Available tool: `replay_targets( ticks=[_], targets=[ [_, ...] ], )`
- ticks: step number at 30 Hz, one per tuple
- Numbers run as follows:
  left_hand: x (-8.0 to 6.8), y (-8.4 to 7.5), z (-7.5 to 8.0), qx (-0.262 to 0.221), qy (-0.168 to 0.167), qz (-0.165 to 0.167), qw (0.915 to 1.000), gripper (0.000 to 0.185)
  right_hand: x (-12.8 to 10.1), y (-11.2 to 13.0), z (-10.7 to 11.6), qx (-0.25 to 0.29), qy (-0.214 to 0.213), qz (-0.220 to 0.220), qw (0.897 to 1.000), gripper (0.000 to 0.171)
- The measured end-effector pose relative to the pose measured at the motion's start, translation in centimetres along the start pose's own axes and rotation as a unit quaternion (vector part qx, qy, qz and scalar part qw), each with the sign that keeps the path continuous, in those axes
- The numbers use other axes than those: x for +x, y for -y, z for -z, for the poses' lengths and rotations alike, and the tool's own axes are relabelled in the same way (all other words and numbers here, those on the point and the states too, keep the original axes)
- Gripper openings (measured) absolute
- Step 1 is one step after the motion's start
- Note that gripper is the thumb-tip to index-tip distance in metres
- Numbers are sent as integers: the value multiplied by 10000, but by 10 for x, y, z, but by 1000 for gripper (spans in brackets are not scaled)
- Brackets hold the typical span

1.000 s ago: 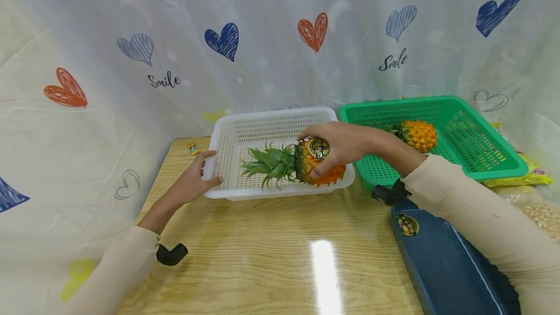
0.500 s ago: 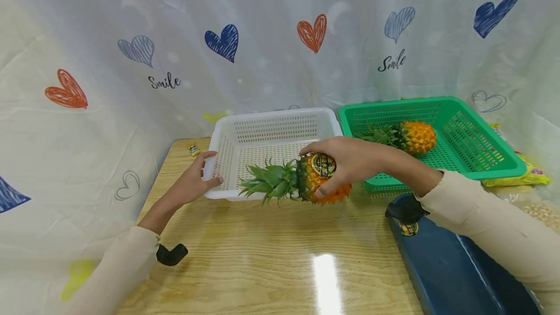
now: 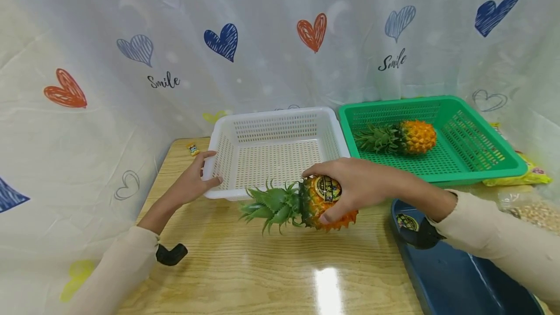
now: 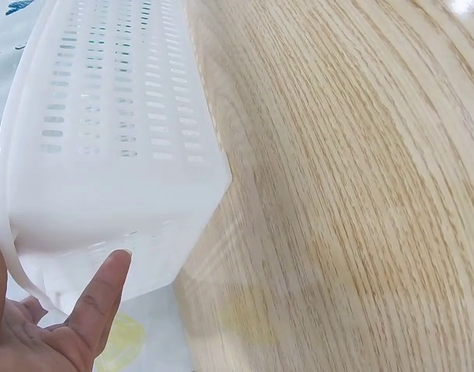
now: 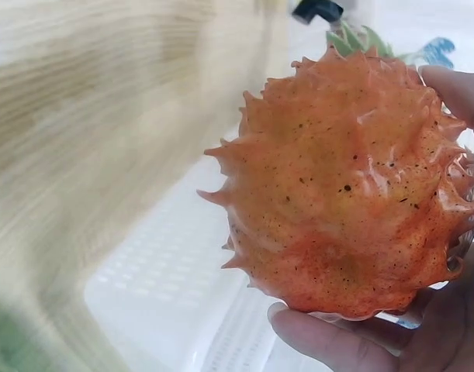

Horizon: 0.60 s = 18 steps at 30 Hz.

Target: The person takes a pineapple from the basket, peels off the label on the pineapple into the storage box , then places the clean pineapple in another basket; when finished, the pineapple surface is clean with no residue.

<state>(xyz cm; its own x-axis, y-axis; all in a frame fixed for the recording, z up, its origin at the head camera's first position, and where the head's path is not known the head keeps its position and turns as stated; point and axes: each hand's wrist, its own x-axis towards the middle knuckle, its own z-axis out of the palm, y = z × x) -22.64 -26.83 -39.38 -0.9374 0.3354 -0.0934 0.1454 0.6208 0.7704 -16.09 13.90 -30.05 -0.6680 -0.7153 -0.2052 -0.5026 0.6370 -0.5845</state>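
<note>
My right hand (image 3: 356, 186) grips an orange pineapple (image 3: 312, 208) with a black-and-gold label, its spiky green crown (image 3: 272, 206) pointing left. The pineapple lies sideways over the front rim of a white plastic basket (image 3: 280, 157) and the table. From the right wrist view, the spiny base of the pineapple (image 5: 337, 186) faces the camera, fingers on both sides of it. My left hand (image 3: 194, 179) holds the basket's left end, thumb and fingers about the rim. In the left wrist view a finger (image 4: 101, 298) lies against the basket's outer wall (image 4: 120, 194).
A green basket (image 3: 468, 176) at the right holds another pineapple (image 3: 417, 137). In front of it stands a dark blue tray (image 3: 459, 276) bearing a similar label. Yellow packets (image 3: 529, 175) and a clear bag of pale grains (image 3: 538, 213) lie far right. A small wrapped item (image 3: 193, 149) sits back left.
My right hand has lifted the pineapple out of the white basket and drawn it toward me, past the front rim. The left hand has stayed on the basket.
</note>
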Motion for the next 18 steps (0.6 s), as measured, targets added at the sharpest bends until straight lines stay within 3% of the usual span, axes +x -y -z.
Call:
replay_targets(
  ticks=[18],
  targets=[
    [3, 4, -1, 52, -25, -6, 10000, 79, -16, 4, -25, 252, 59, -108, 9996, 82]
  ],
)
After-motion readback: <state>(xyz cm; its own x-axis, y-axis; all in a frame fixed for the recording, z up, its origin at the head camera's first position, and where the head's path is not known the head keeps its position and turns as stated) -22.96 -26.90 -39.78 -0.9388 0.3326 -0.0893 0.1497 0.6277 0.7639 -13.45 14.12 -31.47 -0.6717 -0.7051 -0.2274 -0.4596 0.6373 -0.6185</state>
